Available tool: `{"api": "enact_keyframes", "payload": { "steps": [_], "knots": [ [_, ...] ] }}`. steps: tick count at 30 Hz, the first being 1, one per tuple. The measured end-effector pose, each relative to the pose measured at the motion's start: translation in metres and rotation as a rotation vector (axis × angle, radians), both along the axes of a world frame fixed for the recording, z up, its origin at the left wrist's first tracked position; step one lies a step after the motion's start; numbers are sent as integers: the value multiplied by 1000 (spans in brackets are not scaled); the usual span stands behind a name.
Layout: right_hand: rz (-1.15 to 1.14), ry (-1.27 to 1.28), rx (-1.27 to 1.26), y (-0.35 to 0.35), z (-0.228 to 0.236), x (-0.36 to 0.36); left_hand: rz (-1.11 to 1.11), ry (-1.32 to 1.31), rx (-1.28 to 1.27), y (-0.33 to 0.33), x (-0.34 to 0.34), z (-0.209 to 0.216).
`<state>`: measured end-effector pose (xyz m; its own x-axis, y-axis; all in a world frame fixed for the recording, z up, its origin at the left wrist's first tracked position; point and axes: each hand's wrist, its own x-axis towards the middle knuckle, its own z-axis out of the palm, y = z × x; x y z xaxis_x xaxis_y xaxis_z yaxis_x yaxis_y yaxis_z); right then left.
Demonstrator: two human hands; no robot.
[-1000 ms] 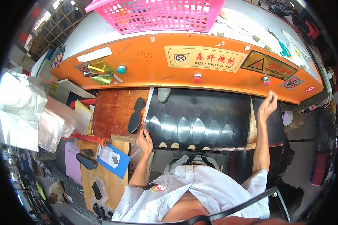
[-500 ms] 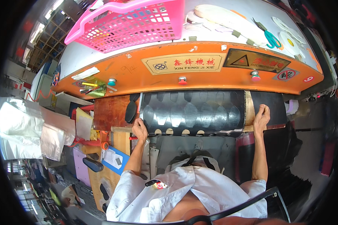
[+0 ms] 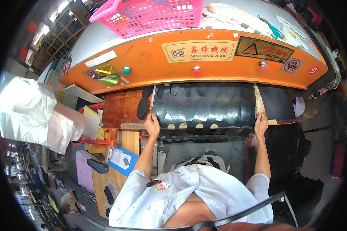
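Note:
A black sheet (image 3: 240, 90), marked with rows of insole-shaped cuts, lies under the front of an orange machine and droops over the near edge. Round holes along the bend let pale wood show through. My left hand (image 3: 152, 126) is closed on the sheet's near left corner. At its near right corner my right hand (image 3: 261, 124) is closed too, fingers curled at the edge beside a bare strip of wood (image 3: 259, 101). Left of the sheet, a dark insole-shaped piece (image 3: 143, 107) rests on a reddish-brown board (image 3: 119, 106). My fingertips are partly hidden.
Across the front runs the orange machine beam (image 3: 142, 61) with coloured push buttons. On top are a pink basket (image 3: 154, 19) and teal scissors (image 3: 275, 31). At left hang plastic bags (image 3: 25, 111); a blue clipboard (image 3: 122, 160) lies on a wooden bench. Another black sheet (image 3: 275, 102) is at right.
My right hand has shifted left, from the right-hand black sheet to the cut sheet's edge. The cut sheet now hangs further over the near edge. My left hand stays at its left corner.

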<state>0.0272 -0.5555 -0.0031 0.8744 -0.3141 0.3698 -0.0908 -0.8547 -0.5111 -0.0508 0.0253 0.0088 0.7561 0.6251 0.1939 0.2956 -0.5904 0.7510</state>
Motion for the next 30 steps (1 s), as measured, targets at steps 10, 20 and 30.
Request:
{"api": "enact_keyframes", "payload": {
  "steps": [10,20,30],
  "knots": [
    [-333,-148,-40,56,34,-63,-140,-187,-74,-8,-79,11],
    [581,75,11,457,46,-42,-401,-147,-583,8,28,11],
    [471,514,1294,383,62,-40,-511,38,-23,-12,-20,26]
  ]
}}
